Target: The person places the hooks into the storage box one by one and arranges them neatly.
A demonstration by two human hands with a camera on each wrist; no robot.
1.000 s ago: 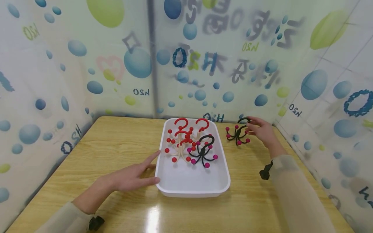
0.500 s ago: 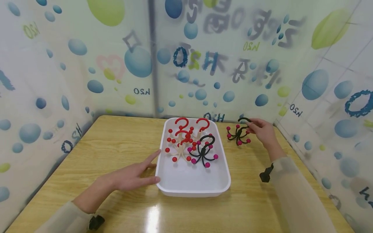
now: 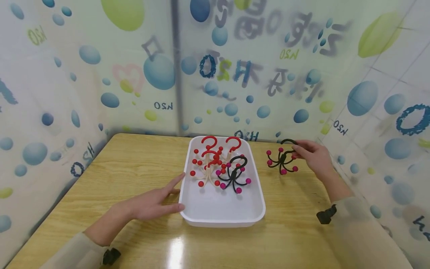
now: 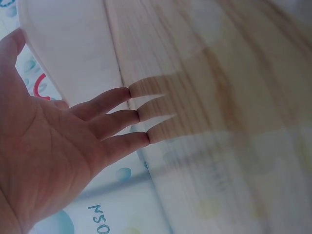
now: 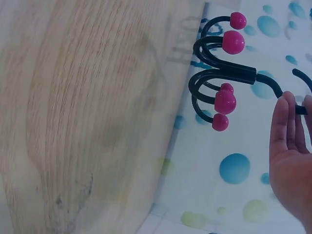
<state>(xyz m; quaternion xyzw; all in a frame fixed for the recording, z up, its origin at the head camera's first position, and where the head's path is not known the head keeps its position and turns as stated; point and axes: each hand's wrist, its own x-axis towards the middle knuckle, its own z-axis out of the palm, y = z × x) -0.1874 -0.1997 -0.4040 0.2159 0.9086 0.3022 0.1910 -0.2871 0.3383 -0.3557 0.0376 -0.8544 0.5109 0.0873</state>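
My right hand (image 3: 315, 157) pinches the curved top of a black multi-prong hanging hook (image 3: 283, 158) with pink ball tips, right of the tray. In the right wrist view, thumb and fingers close on the bent rod of this black hook (image 5: 234, 73), and its prongs appear off the table. My left hand (image 3: 151, 203) touches the left rim of the white tray (image 3: 221, 213), fingers spread and fairly straight; the left wrist view shows that hand (image 4: 53, 141) against the tray's side. Inside the tray stand another black hook (image 3: 233, 175) and several pale hooks (image 3: 209, 173) with red tops and balls.
A wooden table (image 3: 144, 157) carries the tray. Patterned curtain-like walls (image 3: 134, 74) rise behind the table and on both sides. The front part of the tray shows its bare floor, with the hooks gathered toward the back.
My right hand has taken hold of the black hook's curved top and moved it slightly right and nearer. My left hand and the tray have stayed put.
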